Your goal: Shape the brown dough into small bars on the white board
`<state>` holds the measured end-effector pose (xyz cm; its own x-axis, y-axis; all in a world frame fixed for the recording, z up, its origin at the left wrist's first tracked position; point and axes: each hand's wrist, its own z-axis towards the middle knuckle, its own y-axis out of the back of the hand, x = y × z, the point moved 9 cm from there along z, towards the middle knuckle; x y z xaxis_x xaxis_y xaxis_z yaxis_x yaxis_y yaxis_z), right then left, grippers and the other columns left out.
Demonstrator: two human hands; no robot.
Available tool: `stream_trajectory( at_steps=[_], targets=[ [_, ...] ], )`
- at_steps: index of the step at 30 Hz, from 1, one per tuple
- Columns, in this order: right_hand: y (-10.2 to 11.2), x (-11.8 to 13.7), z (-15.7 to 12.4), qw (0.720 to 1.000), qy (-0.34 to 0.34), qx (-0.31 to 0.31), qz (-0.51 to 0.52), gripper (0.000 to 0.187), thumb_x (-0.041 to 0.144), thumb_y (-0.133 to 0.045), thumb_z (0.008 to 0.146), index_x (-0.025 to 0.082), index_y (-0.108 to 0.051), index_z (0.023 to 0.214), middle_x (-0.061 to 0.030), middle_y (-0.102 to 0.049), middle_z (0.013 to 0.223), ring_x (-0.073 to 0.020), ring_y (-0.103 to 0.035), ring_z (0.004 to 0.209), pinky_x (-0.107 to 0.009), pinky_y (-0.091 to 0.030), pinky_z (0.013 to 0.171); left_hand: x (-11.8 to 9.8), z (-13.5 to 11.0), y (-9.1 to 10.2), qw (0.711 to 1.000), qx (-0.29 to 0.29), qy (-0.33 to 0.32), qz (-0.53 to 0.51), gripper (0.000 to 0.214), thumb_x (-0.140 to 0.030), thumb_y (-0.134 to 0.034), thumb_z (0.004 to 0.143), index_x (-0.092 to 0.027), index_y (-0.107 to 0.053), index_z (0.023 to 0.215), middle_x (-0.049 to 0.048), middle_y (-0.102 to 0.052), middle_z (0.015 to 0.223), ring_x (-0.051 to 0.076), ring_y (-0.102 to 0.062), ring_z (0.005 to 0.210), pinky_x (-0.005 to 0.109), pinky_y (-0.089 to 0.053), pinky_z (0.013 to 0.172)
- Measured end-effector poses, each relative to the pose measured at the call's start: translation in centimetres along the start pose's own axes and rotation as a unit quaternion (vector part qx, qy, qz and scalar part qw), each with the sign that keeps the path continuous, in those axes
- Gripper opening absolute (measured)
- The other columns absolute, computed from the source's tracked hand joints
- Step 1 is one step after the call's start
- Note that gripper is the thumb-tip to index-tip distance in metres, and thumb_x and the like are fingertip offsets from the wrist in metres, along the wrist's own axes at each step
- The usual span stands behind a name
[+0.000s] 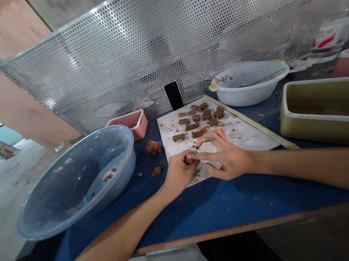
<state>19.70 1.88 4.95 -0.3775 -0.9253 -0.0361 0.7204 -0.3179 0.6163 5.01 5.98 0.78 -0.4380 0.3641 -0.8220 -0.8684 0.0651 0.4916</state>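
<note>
Both hands meet at the near edge of a white board on the blue table. My left hand is curled shut around a small brown clay piece. My right hand has its fingers stretched out, with the fingertips touching the same piece. Several shaped brown clay pieces lie in rows on the far part of the board. A brown clay lump sits on the table left of the board, and a smaller crumb lies nearer.
A large blue basin stands at the left, a pink tray behind it. A black phone leans on the perforated metal screen. A white bowl and a green tray sit at the right.
</note>
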Motion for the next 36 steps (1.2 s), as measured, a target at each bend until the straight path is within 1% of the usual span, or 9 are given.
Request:
stream_trajectory(
  at_steps=[2, 7, 10, 12, 17, 23, 26, 31, 36],
  targets=[
    [-0.1, 0.0, 0.1, 1.0, 0.0, 0.003, -0.002, 0.047, 0.023, -0.062, 0.098, 0.029, -0.07, 0.143, -0.0135, -0.057, 0.132, -0.0328, -0.054, 0.117, -0.05, -0.04, 0.094, -0.2, 0.0, 0.0, 1.0, 0.005, -0.003, -0.009, 0.015, -0.027, -0.066, 0.09, -0.015, -0.075, 0.087, -0.0008, -0.063, 0.072, 0.012, -0.051, 0.068, 0.025, -0.042, 0.067],
    [-0.2, -1.9, 0.2, 0.994, -0.105, -0.006, 0.007, 0.029, 0.026, -0.06, 0.104, 0.026, -0.074, 0.13, -0.0129, -0.059, 0.129, -0.0313, -0.055, 0.117, -0.049, -0.039, 0.095, 0.0, 0.0, 0.2, 0.999, -0.007, 0.022, 0.037, 0.019, -0.031, -0.071, 0.09, -0.014, -0.072, 0.081, -0.0069, -0.039, 0.06, 0.01, -0.033, 0.061, 0.025, -0.031, 0.059],
    [-0.6, -1.5, 0.4, 0.996, -0.079, 0.009, 0.029, 0.024, 0.032, -0.063, 0.106, 0.027, -0.074, 0.127, -0.0116, -0.06, 0.127, -0.0297, -0.056, 0.117, -0.048, -0.041, 0.097, 0.1, -0.1, 0.0, 0.999, 0.001, 0.025, 0.029, 0.009, -0.021, -0.07, 0.085, -0.014, -0.071, 0.08, -0.0065, -0.043, 0.062, 0.01, -0.036, 0.062, 0.025, -0.034, 0.06],
    [-0.7, -1.5, 0.4, 0.996, -0.077, 0.012, 0.034, 0.022, 0.037, -0.066, 0.107, 0.026, -0.075, 0.124, -0.0117, -0.061, 0.127, -0.0291, -0.056, 0.117, -0.048, -0.041, 0.098, 0.1, -0.1, -0.1, 0.999, 0.004, 0.015, 0.031, 0.005, -0.017, -0.069, 0.083, -0.015, -0.073, 0.084, -0.0048, -0.054, 0.066, 0.011, -0.044, 0.064, 0.025, -0.039, 0.064],
    [-1.0, -2.6, 0.2, 0.991, -0.126, 0.015, 0.039, 0.019, 0.046, -0.07, 0.107, 0.029, -0.077, 0.114, -0.0102, -0.063, 0.127, -0.0298, -0.056, 0.118, -0.049, -0.04, 0.099, -0.2, 0.1, -0.1, 0.998, 0.006, -0.016, 0.059, 0.029, -0.016, -0.069, 0.083, -0.015, -0.079, 0.11, 0.0014, -0.075, 0.085, 0.016, -0.062, 0.075, 0.028, -0.048, 0.075],
    [-1.3, -3.7, 0.0, 0.984, -0.171, 0.008, 0.05, 0.021, 0.042, -0.063, 0.11, 0.028, -0.077, 0.116, -0.0104, -0.064, 0.126, -0.0297, -0.058, 0.118, -0.049, -0.041, 0.1, 0.0, -0.1, -0.1, 1.0, -0.002, 0.021, 0.01, 0.057, -0.027, -0.081, 0.084, -0.019, -0.065, 0.138, -0.0061, -0.065, 0.075, 0.012, -0.053, 0.064, 0.024, -0.042, 0.063],
    [-1.4, -4.4, 0.0, 0.978, -0.2, -0.001, 0.052, 0.024, 0.04, -0.058, 0.112, 0.027, -0.078, 0.113, -0.0107, -0.065, 0.124, -0.0296, -0.058, 0.117, -0.05, -0.042, 0.099, 0.0, -0.2, -0.2, 0.999, -0.006, 0.035, -0.036, 0.053, -0.038, -0.08, 0.091, -0.021, -0.058, 0.135, -0.0074, -0.063, 0.072, 0.01, -0.049, 0.059, 0.023, -0.036, 0.057],
    [-1.6, -4.8, 0.0, 0.974, -0.218, 0.002, 0.065, 0.025, 0.036, -0.055, 0.112, 0.026, -0.078, 0.107, -0.0106, -0.065, 0.122, -0.0295, -0.059, 0.119, -0.052, -0.043, 0.102, 0.2, -0.3, 0.1, 0.998, -0.024, 0.031, -0.053, 0.039, -0.043, -0.077, 0.097, -0.021, -0.054, 0.12, -0.0064, -0.064, 0.072, 0.011, -0.049, 0.061, 0.023, -0.035, 0.06],
    [-1.2, -4.8, -0.2, 0.972, -0.223, -0.006, 0.074, 0.024, 0.034, -0.056, 0.111, 0.03, -0.075, 0.125, -0.0104, -0.063, 0.126, -0.031, -0.059, 0.124, -0.055, -0.043, 0.105, -0.1, -0.3, 0.3, 0.999, -0.03, 0.027, -0.034, 0.034, -0.044, -0.079, 0.095, -0.022, -0.058, 0.11, -0.0084, -0.056, 0.069, 0.01, -0.046, 0.06, 0.024, -0.032, 0.059]
  ],
)
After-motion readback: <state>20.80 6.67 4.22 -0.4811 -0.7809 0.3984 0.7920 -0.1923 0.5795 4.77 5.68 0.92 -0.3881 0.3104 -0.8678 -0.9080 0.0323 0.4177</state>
